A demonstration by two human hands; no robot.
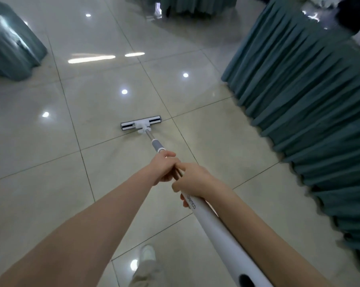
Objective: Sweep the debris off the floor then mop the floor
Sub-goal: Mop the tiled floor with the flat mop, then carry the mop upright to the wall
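Head view: both hands' fingers (180, 198) clench the mop (212, 222) handle, left hand (164, 167) ahead of right hand (192, 180).

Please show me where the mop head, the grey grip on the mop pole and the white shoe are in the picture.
mop head (140, 125): head view, on the white centre bracket.
grey grip (156, 145): head view, on the middle of the sleeve.
white shoe (147, 252): head view, on the toe.

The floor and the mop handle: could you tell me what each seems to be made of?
The floor: glazed or polished tile, probably ceramic or stone; it mirrors ceiling lights and shows dark grout lines. The mop handle: smooth white, probably plastic or coated metal, with a bare metal rod and grey sleeve lower down.
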